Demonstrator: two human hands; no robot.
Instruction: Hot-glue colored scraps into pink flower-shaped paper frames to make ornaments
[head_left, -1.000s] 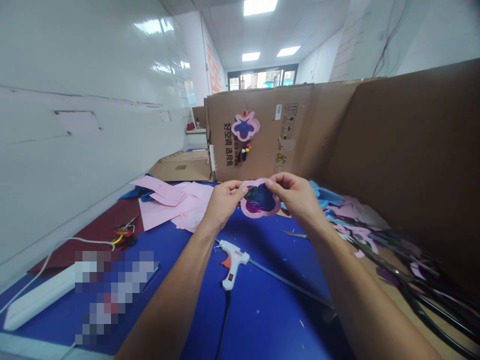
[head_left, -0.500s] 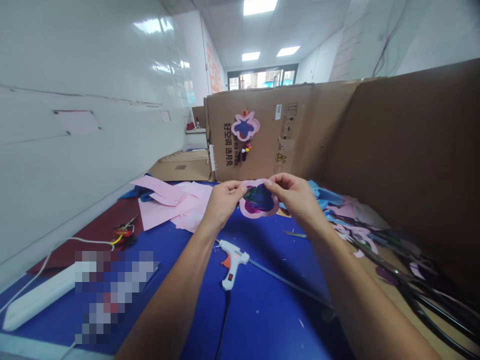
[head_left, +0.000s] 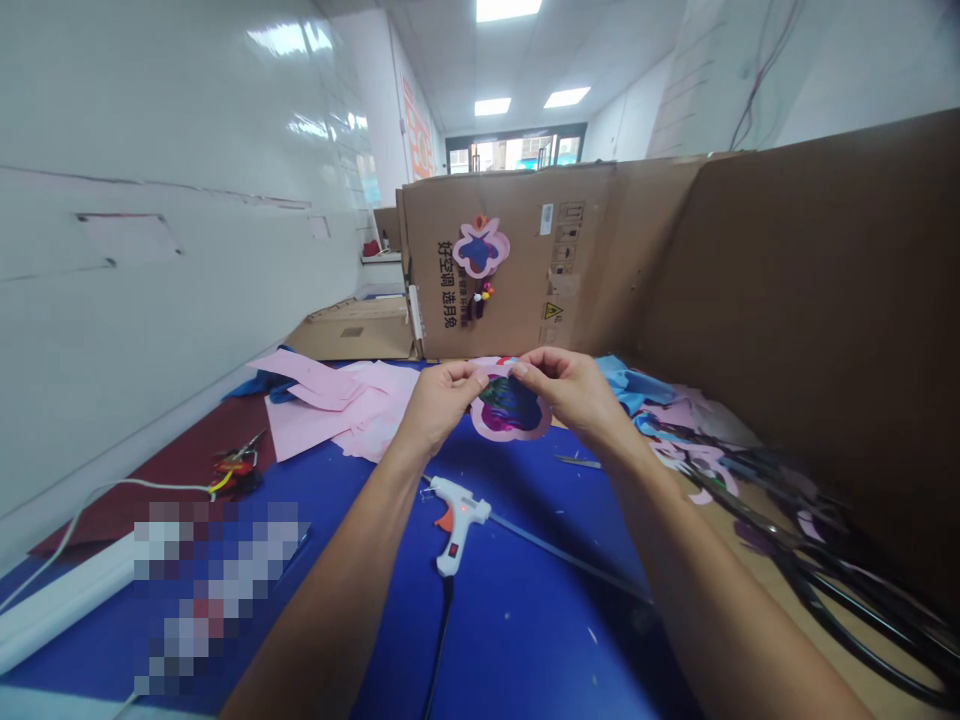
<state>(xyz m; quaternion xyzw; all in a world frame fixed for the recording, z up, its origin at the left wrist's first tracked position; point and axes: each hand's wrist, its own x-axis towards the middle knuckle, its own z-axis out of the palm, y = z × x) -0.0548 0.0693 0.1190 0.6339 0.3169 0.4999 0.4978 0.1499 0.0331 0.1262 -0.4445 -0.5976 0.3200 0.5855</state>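
Pink flower cutout (head_left: 514, 405), with a dark blue, green and purple middle, is held up above the blue tabletop (head_left: 517, 650), in front of the cardboard (head_left: 622, 250). Its upper left edge is pinched between the thumb and fingers of the left hand (head_left: 442, 395), and its upper edge farther right is pinched in the same way by the right hand (head_left: 566, 385). The fingers of both hands are closed on the rim, while the lower edge is left uncovered. A bit of red is seen at the top between the hands; what it belongs to cannot be told.

Between the forearms, a white glue gun (head_left: 459, 515) is laid on the tabletop, fitted with an orange trigger and a black cord (head_left: 439, 640). A clear stick (head_left: 555, 548) is seen running from its back toward the right forearm. On the cardboard, a similar flower (head_left: 480, 250) is displayed, with small coloured beads (head_left: 484, 292) just below. Pink sheets (head_left: 322, 425) are piled beyond the left forearm, and large black scissors (head_left: 787, 550) are placed among scraps at the right.
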